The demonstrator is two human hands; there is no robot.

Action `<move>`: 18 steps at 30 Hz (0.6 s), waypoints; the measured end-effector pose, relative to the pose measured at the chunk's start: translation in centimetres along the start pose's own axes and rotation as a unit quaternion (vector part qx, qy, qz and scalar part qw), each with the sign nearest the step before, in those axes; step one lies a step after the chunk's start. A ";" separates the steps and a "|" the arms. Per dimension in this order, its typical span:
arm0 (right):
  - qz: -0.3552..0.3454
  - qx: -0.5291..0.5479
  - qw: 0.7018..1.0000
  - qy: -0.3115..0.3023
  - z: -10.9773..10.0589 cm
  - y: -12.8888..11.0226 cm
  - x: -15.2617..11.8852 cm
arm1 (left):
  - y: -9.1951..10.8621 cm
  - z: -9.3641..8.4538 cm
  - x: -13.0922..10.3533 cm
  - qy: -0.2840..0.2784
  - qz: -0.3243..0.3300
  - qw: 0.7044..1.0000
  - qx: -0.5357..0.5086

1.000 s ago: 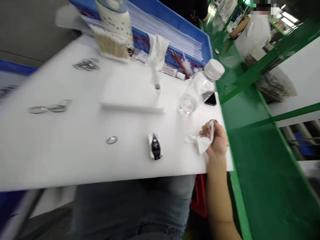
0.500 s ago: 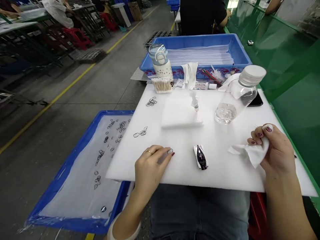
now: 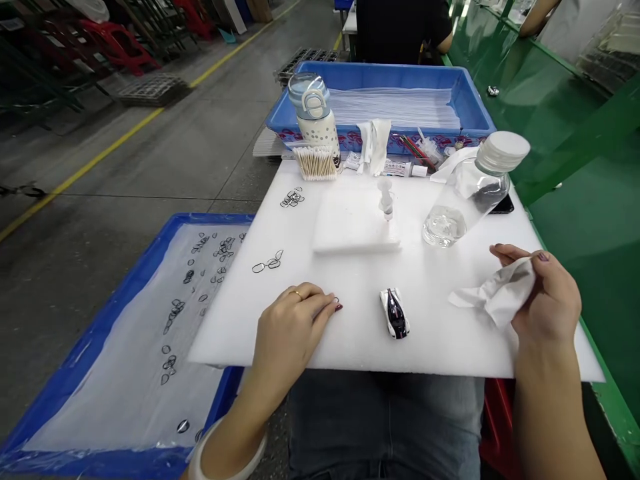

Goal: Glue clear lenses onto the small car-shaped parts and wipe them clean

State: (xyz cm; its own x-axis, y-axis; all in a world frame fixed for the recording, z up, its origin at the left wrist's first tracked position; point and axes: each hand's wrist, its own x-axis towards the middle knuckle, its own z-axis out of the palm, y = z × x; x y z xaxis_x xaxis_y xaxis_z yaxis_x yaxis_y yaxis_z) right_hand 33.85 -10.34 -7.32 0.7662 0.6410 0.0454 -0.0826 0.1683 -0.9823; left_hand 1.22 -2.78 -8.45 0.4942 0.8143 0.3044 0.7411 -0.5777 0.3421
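Left hand (image 3: 287,327) near table's (image 3: 450,350) front edge, pinching small dark ring (image 3: 337,300), mostly hidden by fingertips. Right hand (image 3: 547,307), near right edge, pinching white cloth (image 3: 504,295) that covers some fingers. Toy car (image 3: 395,314) between.

left hand (image 3: 290,327): loop (image 3: 337,300) (seemingly pinched) | right hand (image 3: 550,310): white cloth (image 3: 503,293) | toy car (image 3: 395,313) between

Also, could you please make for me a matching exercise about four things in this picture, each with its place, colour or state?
1. Cloth
2. Toy car
3. Cotton swabs
4. Large bottle

A. Transparent, cap on
B. In front of the dotted flask
C. In the right hand
D. White and black

Pairs: 1-C, 2-D, 3-B, 4-A
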 end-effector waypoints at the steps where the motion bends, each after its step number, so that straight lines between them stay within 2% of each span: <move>1: 0.011 0.038 0.999 -0.022 -0.1 -0.1 0.1 | 0.0 0.0 0.1 -0.006 -0.002 1.000 -0.003; 4: 0.037 0.035 0.993 -0.107 -0.1 -0.6 -0.6 | -0.3 -0.3 0.7 -0.034 -0.033 0.998 -0.039; 7: 0.007 -0.096 0.976 -0.196 0.2 -0.7 -3.0 | -0.1 -0.7 1.0 -0.021 -0.102 0.987 -0.122; 9: -0.032 -0.203 0.936 -0.287 0.7 -0.5 -5.0 | 0.6 -0.6 0.9 0.007 -0.159 0.961 -0.224; 10: -0.056 -0.250 0.908 -0.330 1.0 -0.3 -5.9 | 1.2 -0.4 0.7 0.018 -0.187 0.939 -0.289; 12: -0.113 -0.324 0.856 -0.387 1.9 0.2 -7.5 | 2.6 0.3 0.4 0.024 -0.227 0.872 -0.434; 14: -0.173 -0.370 0.821 -0.399 2.9 0.8 -8.4 | 4.0 1.2 0.3 0.012 -0.247 0.782 -0.572; 16: -0.237 -0.399 0.803 -0.375 3.8 1.2 -8.7 | 5.2 2.0 0.4 -0.010 -0.257 0.679 -0.688; 18: -0.267 -0.408 0.801 -0.347 4.4 1.3 -8.6 | 5.8 2.6 0.5 -0.027 -0.267 0.578 -0.771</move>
State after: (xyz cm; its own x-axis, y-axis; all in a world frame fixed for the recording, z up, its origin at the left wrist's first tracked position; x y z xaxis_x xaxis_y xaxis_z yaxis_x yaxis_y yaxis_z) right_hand 24.35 -12.38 -8.16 -0.0095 0.9505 0.3107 0.8002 0.1936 -0.5676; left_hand 6.97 -5.56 -8.61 0.4264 0.8763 -0.2241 -0.4708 0.4266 0.7722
